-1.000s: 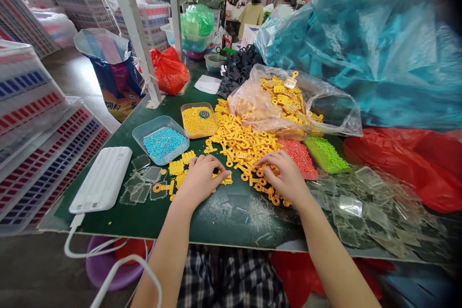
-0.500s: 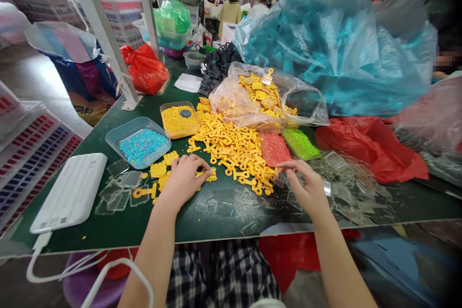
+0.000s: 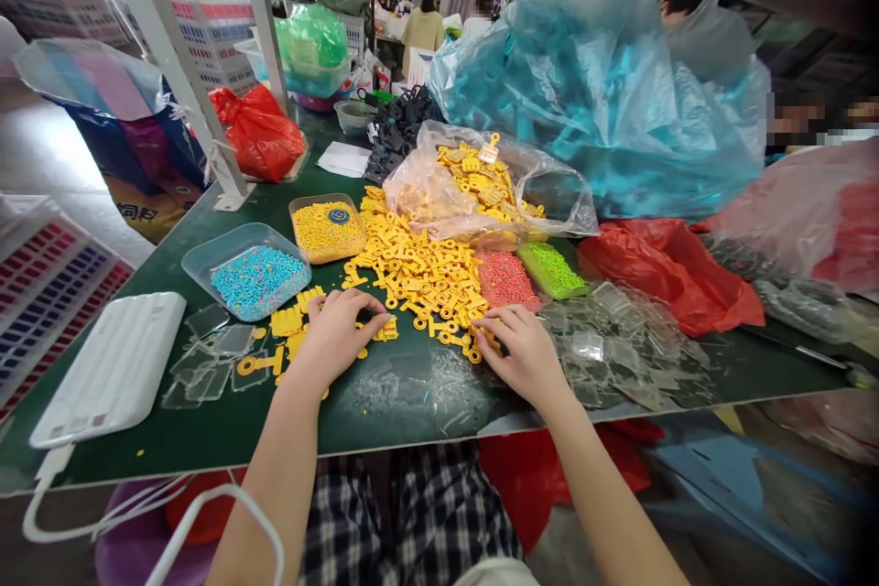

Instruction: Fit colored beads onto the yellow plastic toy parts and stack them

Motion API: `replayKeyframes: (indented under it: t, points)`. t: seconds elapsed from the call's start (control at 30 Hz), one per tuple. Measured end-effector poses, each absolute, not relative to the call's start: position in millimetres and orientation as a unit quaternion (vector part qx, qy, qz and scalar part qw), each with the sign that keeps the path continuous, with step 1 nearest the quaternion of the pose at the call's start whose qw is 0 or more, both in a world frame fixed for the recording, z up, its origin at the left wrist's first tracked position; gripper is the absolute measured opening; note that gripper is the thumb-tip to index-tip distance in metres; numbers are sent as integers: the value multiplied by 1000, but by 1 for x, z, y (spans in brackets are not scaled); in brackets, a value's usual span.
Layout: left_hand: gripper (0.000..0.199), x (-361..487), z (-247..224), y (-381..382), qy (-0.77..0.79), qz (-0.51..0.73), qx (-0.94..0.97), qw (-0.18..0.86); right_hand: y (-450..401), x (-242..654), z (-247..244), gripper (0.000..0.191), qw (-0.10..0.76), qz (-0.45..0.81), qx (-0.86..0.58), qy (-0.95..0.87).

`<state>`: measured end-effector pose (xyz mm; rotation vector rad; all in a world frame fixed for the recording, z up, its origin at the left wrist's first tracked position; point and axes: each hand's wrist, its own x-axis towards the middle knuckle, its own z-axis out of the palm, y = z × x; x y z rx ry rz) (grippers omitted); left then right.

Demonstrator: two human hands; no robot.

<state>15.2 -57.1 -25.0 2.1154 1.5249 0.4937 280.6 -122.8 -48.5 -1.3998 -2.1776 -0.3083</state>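
My left hand [image 3: 336,334] is closed around a small yellow piece [image 3: 388,328] whose end with coloured beads sticks out past the fingertips. My right hand [image 3: 512,350] is at the near right edge of the heap of yellow plastic parts [image 3: 432,279], fingers bent down over a few of them; whether it grips one is hidden. Behind that hand lies a tray of red beads [image 3: 506,279], with a tray of green beads [image 3: 553,270] beside it. Yellow beads [image 3: 328,229] and blue beads [image 3: 259,279] fill two trays at the left.
Clear plastic squares lie at left [image 3: 206,371] and right [image 3: 611,343]. A white power bank [image 3: 110,366] with a cable sits at the left edge. Behind are an open bag of yellow parts [image 3: 481,179], a big blue bag [image 3: 604,101], and red bags. People are in the background.
My right hand has moved left, from beside the red bead tray to the edge of the yellow heap. My left hand stays at its piece. The whole view has shifted slightly.
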Motion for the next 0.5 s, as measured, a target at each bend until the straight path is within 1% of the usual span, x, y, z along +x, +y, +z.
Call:
replayKeyframes:
  t: [0.17, 0.27, 0.5]
  points:
    - [17, 15, -30, -56, 553, 201, 776, 227, -109, 270, -49, 13, 198, -109, -505, -833]
    - [16, 15, -32, -56, 552, 202, 776, 227, -105, 268, -52, 12, 175, -114, -505, -838]
    - [18, 15, -32, -55, 556, 189, 781, 213, -106, 284, -42, 15, 188, -141, -509, -828]
